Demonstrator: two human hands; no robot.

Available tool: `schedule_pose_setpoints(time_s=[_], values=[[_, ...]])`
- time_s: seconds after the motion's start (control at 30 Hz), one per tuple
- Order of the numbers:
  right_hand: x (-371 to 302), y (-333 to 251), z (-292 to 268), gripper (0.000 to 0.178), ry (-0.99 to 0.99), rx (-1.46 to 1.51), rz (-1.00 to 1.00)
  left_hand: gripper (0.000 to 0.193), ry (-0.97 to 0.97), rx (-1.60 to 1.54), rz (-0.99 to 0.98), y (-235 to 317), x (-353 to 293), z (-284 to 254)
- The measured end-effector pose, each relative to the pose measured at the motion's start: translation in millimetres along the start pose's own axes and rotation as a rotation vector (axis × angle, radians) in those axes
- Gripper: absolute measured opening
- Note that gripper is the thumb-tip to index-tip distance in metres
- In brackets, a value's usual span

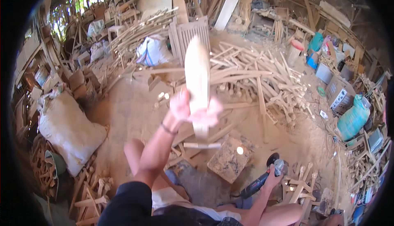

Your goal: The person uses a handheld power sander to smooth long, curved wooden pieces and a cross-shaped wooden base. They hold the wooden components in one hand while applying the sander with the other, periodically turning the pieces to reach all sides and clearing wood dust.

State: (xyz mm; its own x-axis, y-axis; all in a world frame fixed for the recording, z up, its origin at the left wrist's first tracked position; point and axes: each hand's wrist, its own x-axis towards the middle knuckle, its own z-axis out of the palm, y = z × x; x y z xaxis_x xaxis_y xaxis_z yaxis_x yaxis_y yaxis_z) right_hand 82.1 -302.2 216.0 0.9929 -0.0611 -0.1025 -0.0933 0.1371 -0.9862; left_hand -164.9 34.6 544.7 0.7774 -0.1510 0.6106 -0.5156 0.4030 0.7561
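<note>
The left hand (180, 107) holds a pale board (196, 72) upright, which hides part of a slatted panel (179, 41). The right hand (272, 179) grips a grinder (253, 189) near a square block (230, 160). Wood pieces (283, 84) lie heaped behind.

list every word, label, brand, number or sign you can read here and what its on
No text reads clearly enough to quote.
Brown cardboard box at right: dark printed marks, too small to read.
Dark, silver-headed angle grinder in the right hand: any lettering too small to read.
</note>
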Motion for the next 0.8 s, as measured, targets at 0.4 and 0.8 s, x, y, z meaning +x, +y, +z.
schedule_pose_setpoints(time_s=[0.4, 0.8], values=[[-6.9, -14.4, -2.4, 0.072, -0.076, 0.013, 0.024, 0.084, -0.108, 0.133, -0.243, -2.6, -3.6, 47.8], [2.6, 11.4, -19.6, 0.080, -0.115, 0.024, 0.072, 0.096, -0.014, 0.400, -0.199, 0.4, 9.6, 67.2]])
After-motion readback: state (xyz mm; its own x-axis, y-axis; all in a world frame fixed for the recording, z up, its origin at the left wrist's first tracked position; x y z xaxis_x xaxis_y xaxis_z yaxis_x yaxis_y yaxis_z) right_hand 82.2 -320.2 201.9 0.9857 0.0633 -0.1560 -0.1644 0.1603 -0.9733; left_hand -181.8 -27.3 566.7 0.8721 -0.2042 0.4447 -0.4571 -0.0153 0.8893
